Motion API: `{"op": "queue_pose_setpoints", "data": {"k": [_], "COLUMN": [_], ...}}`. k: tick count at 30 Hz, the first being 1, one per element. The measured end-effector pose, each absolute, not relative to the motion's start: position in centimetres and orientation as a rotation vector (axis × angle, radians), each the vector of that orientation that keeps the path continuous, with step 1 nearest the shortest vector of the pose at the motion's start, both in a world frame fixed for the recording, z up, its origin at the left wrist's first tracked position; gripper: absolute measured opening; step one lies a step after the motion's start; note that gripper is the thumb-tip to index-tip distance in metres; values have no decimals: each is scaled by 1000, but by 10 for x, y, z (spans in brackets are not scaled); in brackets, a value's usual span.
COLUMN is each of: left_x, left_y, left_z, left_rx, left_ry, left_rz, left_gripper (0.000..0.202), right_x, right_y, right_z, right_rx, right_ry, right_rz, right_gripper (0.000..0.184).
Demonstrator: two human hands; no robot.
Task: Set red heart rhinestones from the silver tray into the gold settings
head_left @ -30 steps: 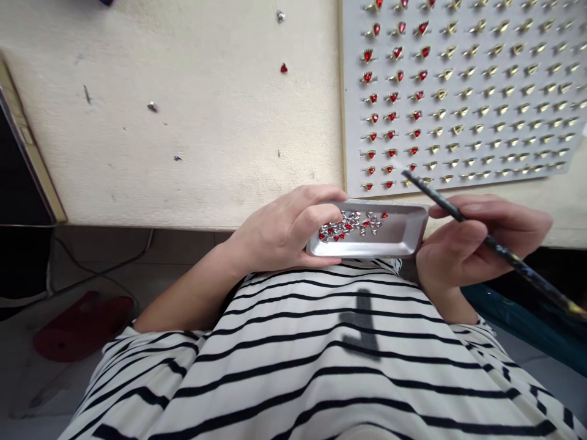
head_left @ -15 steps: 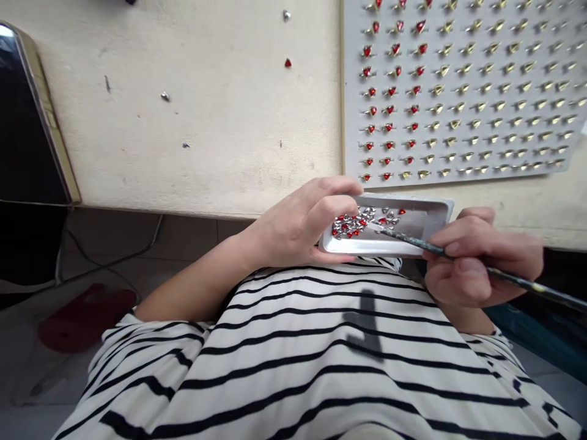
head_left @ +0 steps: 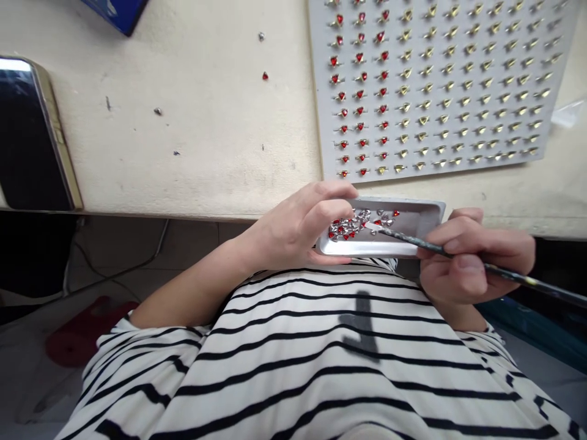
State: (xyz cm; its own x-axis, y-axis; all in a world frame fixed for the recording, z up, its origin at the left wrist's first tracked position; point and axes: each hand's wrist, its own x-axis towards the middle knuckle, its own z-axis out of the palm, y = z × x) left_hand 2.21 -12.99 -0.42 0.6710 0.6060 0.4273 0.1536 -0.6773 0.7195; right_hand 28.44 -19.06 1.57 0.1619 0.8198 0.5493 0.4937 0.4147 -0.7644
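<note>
My left hand (head_left: 293, 229) is closed on the left end of a small silver tray (head_left: 413, 217), held in front of my striped shirt at the table's edge. In the tray lie several red and silver heart-shaped stones (head_left: 355, 223). Between the closed fingers of my right hand (head_left: 472, 263) runs a thin dark stick (head_left: 504, 273). Its pale tip touches the stones in the tray. On the table above, a grey board (head_left: 440, 79) carries rows of small gold settings; the left three columns hold red stones.
A dark phone (head_left: 32, 134) lies at the table's left end, and a blue object (head_left: 117, 12) sits at the top. A loose red stone (head_left: 265, 76) and small bits lie on the cream tabletop. Cables and a red object (head_left: 77, 333) are on the floor.
My right hand brought the stick's tip down from the bottom rows of the board into the tray. It now rests among the stones. My view shifted slightly, showing more of the phone.
</note>
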Motion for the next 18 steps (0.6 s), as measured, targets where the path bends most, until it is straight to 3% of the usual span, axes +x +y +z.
{"op": "queue_pose_setpoints", "data": {"k": [3, 18], "left_x": [23, 24], "left_y": [-132, -131], "left_z": [-7, -23], "left_rx": [2229, 2229], "left_ry": [591, 520], "left_rz": [893, 870], "left_gripper": [69, 65], "right_x": [285, 292], "right_y": [-178, -178], "right_z": [8, -9], "right_rx": [-977, -1428], "right_ry": [-1360, -1482], "right_rz": [166, 187], "right_gripper": [11, 13]}}
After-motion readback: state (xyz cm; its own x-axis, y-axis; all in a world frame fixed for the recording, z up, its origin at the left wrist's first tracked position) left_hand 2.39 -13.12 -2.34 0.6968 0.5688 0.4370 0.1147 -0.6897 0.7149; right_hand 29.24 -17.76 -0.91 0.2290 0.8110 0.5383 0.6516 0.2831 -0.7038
